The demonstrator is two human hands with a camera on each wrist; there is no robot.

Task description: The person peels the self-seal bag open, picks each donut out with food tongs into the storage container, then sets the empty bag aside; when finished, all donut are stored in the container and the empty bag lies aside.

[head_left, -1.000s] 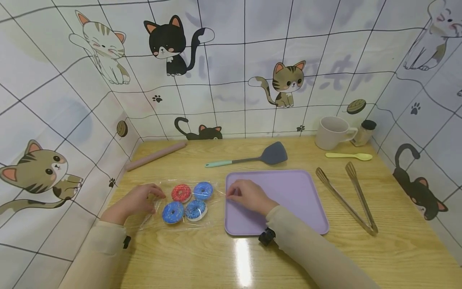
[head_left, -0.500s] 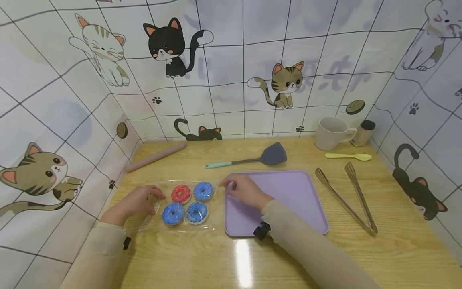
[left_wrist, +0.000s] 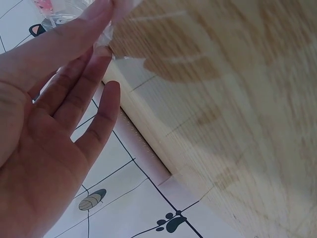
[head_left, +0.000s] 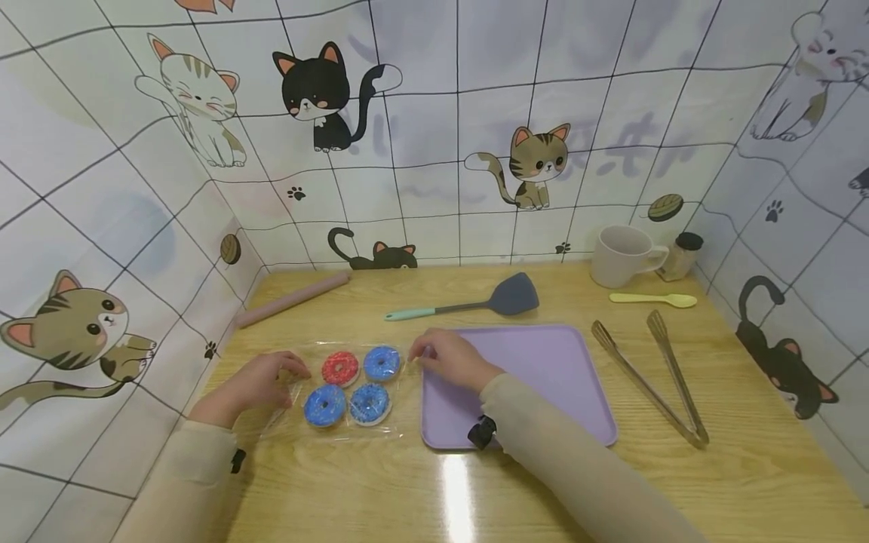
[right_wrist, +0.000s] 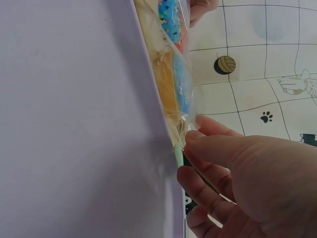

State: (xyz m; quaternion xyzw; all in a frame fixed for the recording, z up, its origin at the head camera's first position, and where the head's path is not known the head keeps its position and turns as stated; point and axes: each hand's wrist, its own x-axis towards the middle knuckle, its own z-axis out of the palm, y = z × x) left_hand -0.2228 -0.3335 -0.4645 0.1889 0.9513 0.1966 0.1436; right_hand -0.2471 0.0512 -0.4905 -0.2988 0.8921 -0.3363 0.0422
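A clear plastic bag (head_left: 346, 434) lies on the table with one red sprinkled donut (head_left: 333, 376) and three blue donuts (head_left: 316, 413) inside. At the bag's left edge, my left hand (head_left: 253, 386) pinches the plastic between thumb and fingertips; the wrist view shows crinkled film (left_wrist: 106, 34) there. My right hand (head_left: 460, 359) reaches over the left side of the purple tray (head_left: 529, 385). Its thumb and forefinger pinch the bag's right upper edge, seen close in the right wrist view beside a blue donut (right_wrist: 182, 84). The other right fingers are loosely bent.
Behind the bag lie a rolling pin (head_left: 295, 299) and a spatula (head_left: 514, 294). Metal tongs (head_left: 652, 388) rest right of the tray. A mug (head_left: 619, 258), a dark-lidded jar (head_left: 679, 258) and a yellow spoon (head_left: 652, 299) stand or lie at the back right, near the cat-print wall.
My right hand has moved a little left, from over the tray's edge to the bag's edge. The left hand keeps its place. The head view has tilted up slightly.
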